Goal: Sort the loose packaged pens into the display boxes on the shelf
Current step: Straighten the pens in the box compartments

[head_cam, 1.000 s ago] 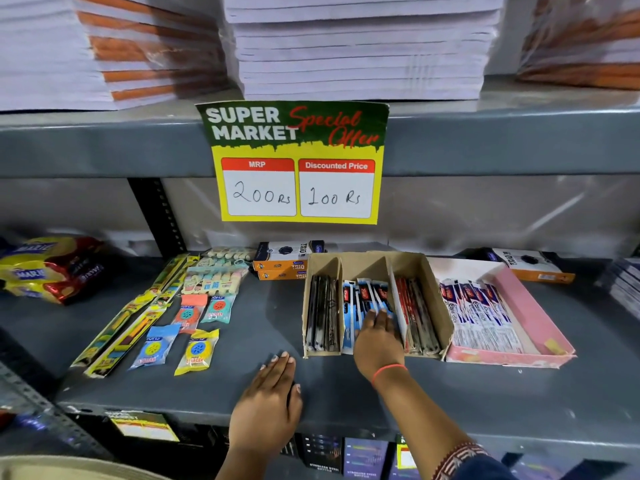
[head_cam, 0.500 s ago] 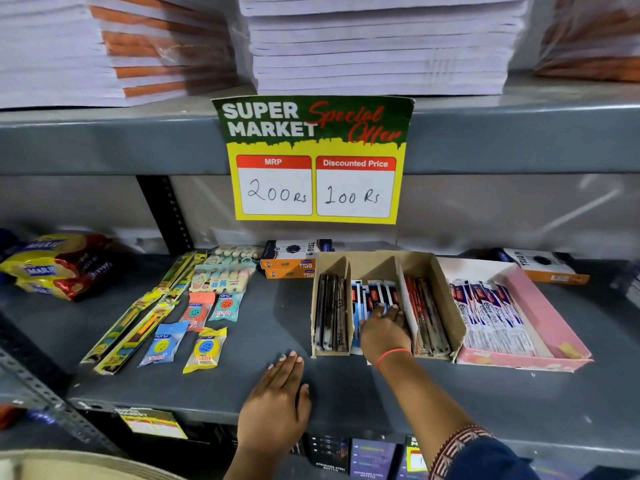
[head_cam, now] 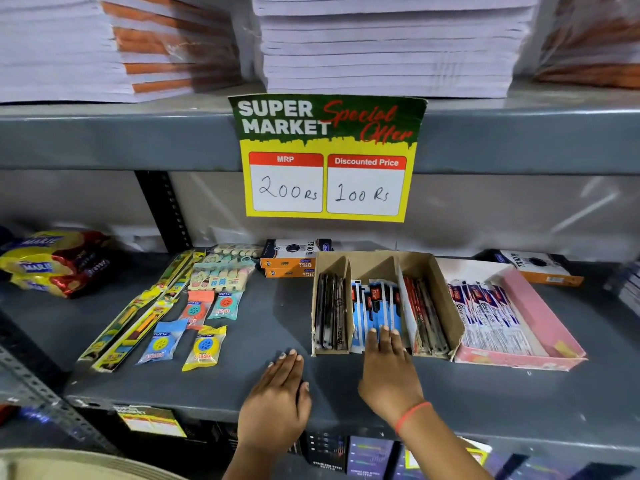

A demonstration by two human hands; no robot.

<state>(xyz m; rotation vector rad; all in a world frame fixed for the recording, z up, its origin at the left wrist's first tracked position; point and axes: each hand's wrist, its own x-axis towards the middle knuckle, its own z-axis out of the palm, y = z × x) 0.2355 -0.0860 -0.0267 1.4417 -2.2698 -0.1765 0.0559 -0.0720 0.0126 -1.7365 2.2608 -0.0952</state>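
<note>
Both hands flat, empty: right hand (head_cam: pixel 389 372) fingertips touching blue pens (head_cam: pixel 375 306); left hand (head_cam: pixel 277 400) on shelf (head_cam: pixel 519 403).

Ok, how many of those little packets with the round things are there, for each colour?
Orange packet: 1
Teal packet: 1
Blue packet: 1
Yellow packet: 1
Total: 4
</note>
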